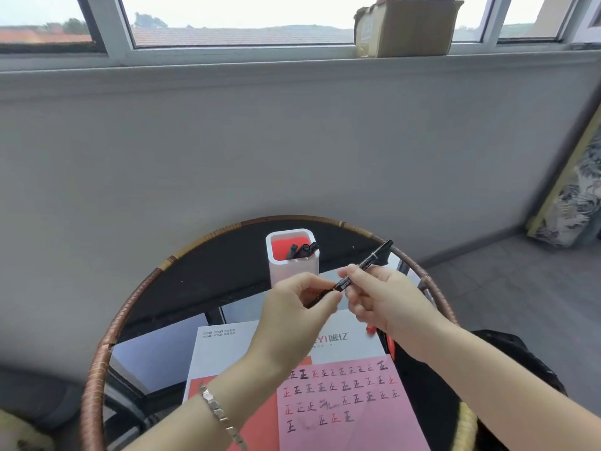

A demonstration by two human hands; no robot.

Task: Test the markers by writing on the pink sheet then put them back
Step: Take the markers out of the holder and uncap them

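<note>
As I look down on the round, rattan-rimmed counter [97, 353] below the window wall, its dark glass top carries a white and red printed board [221, 353] at the near side. The pink sheet [357, 418] lies flat on that board, its right half covered with rows of small characters in black and red ink, and my left forearm crosses its upper left corner. Beyond the board, towards the far rim, a white square holder [292, 268] with a red inside stands upright, several dark markers [304, 249] leaning in its right corner.

Both my hands meet above the counter, between the holder and the sheet. My left hand [292, 314] pinches the near end of a black marker [364, 265] between thumb and curled fingers, hiding that tip. My right hand [383, 297] grips the barrel just beside it, fingers folded round. The marker slants up and away to the right, its far end level with the holder's rim. A silver link bracelet [218, 408] circles my left wrist.
</note>
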